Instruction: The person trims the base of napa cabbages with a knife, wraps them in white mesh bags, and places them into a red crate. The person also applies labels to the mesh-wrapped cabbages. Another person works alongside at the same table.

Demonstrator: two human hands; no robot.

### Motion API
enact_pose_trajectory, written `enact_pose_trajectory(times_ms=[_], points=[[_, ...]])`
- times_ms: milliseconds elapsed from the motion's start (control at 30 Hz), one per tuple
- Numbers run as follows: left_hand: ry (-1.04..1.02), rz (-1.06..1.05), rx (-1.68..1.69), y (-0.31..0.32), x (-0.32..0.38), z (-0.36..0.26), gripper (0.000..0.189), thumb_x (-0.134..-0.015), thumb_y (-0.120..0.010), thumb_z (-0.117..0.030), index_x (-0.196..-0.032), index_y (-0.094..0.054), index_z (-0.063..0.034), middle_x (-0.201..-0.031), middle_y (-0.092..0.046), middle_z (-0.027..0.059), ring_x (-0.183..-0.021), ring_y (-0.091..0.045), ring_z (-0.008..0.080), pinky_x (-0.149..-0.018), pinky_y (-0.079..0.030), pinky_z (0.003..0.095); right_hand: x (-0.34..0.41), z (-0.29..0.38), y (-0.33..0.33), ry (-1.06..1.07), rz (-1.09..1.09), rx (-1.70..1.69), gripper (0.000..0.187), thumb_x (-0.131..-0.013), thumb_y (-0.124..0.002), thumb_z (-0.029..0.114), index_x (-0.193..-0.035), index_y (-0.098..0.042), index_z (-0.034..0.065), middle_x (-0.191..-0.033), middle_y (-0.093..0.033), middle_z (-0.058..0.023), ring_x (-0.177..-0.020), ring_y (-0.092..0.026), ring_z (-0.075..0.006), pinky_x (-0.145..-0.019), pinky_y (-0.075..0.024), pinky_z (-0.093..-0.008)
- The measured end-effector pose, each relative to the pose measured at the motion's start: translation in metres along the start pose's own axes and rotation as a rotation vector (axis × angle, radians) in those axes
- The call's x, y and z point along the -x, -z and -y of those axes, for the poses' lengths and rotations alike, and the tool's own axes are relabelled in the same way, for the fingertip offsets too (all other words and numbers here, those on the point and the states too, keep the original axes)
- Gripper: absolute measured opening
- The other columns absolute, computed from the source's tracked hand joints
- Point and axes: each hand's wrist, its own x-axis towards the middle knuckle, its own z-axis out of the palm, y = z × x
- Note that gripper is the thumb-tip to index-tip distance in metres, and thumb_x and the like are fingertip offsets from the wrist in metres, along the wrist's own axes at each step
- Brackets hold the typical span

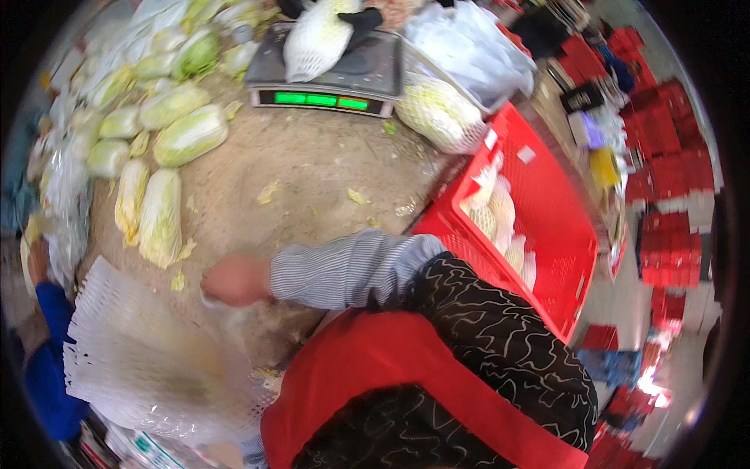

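Note:
My right hand [236, 280], below a striped sleeve, is closed on a blurred white edge that seems part of the foam netting [146, 357]. This wide white netting spreads across the lower left, with a blurred yellowish shape showing through. Of my left hand [221, 454] only a little shows at the bottom edge, mostly hidden by the netting. Above the netting, a napa cabbage [161, 217] lies beside a yellower one [131, 202]. Several more cabbages [191, 135] lie farther up, among loose leaf scraps.
A person's black-gloved hand [360, 26] holds a netted cabbage [319, 41] on a digital scale [375, 70]. Right of it are another netted cabbage [436, 111], a bin of plastic bags [469, 47] and a red crate [545, 205] with netted produce. A blue-sleeved person [53, 363] is at left.

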Motion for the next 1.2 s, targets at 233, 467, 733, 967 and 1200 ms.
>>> enact_pose_trajectory(times_ms=[233, 467, 733, 967, 1200], points=[[-0.458, 0.229, -0.217, -0.114, -0.021, -0.092, 0.081, -0.075, -0.075, -0.026, -0.143, -0.041, 0.0003, -0.137, -0.051, 0.0165, -0.126, -0.051, 0.0277, -0.107, -0.041, 0.041, 0.137, -0.005, 0.084, -0.087, -0.624, -0.681, 0.03, -0.094, -0.058, 0.029, -0.108, -0.072, 0.0056, -0.092, -0.072, -0.0109, -0.086, -0.069, -0.0247, -0.075, -0.055, -0.0375], [-0.392, 0.86, -0.135, -0.297, 0.091, -0.069, 0.08, -0.077, -0.073, -0.026, -0.144, -0.039, 0.0011, -0.136, -0.05, 0.0171, -0.125, -0.05, 0.0282, -0.107, -0.041, 0.0419, 0.336, 0.035, 0.123, 0.054, -0.964, -1.108, 0.072, -0.087, -0.069, 0.017, -0.149, -0.035, 0.0039, -0.131, -0.057, -0.0104, -0.118, -0.054, -0.0199, -0.094, -0.0498, -0.0336], [-0.367, 1.749, -0.224, -0.489, 0.311, -0.002, 0.071, -0.086, -0.069, -0.024, -0.143, -0.038, 0.0027, -0.138, -0.048, 0.017, -0.122, -0.051, 0.0273, -0.106, -0.04, 0.0388, 0.547, 0.01, 0.109, -0.299, -1.904, -0.929, 0.061, -0.084, -0.073, 0.02, -0.135, -0.048, -0.0033, -0.121, -0.063, -0.0128, -0.107, -0.064, -0.0222, -0.092, -0.0535, -0.0366], [-0.24, 2.153, -0.622, -0.578, 0.453, 0.161, 0.063, -0.096, -0.06, -0.042, -0.139, -0.049, 0.0039, -0.135, -0.057, 0.0221, -0.125, -0.056, 0.0284, -0.103, -0.045, 0.0381, 0.743, -0.007, 0.072, -1.073, -2.142, -0.137, 0.071, -0.071, -0.084, 0.02, -0.126, -0.049, -0.0064, -0.111, -0.067, -0.0166, -0.097, -0.067, -0.0221, -0.084, -0.0567, -0.0346], [-0.692, 2.562, -1.32, -0.595, 0.564, 0.342, 0.078, -0.092, -0.047, -0.063, -0.142, -0.051, -0.0022, -0.146, -0.051, 0.0193, -0.136, -0.046, 0.0359, -0.114, -0.035, 0.0479, 0.812, -0.03, 0.047, -1.421, -1.923, 0.13, 0.082, -0.066, -0.084, 0.022, -0.134, -0.047, -0.0032, -0.115, -0.066, -0.0185, -0.101, -0.066, -0.026, -0.089, -0.0534, -0.0375]])
